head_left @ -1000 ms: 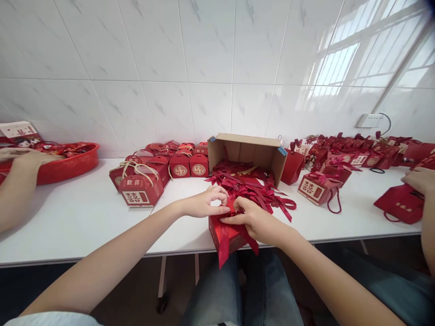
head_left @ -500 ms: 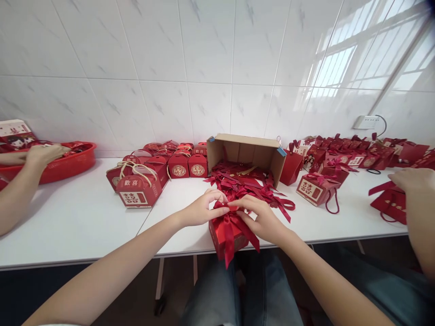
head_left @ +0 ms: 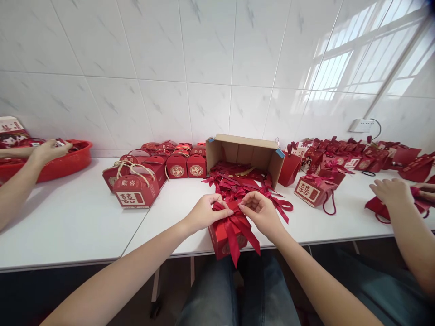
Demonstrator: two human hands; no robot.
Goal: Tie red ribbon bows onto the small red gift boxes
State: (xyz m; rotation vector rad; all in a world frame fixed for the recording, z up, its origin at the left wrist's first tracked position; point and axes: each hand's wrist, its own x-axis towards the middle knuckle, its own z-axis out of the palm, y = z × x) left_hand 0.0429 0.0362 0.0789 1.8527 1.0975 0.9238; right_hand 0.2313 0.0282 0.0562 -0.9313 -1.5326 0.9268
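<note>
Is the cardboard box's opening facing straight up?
No, the cardboard box lies on its side, with red ribbons spilling from its opening onto the table.

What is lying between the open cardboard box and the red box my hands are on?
A heap of red ribbons, spilling from the cardboard box toward the red box, seen in the head view.

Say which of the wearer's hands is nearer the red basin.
Left. The left hand is at the left side of the ribboned box, right of the red basin; the right hand is at the box's right side, farther from the basin.
</note>
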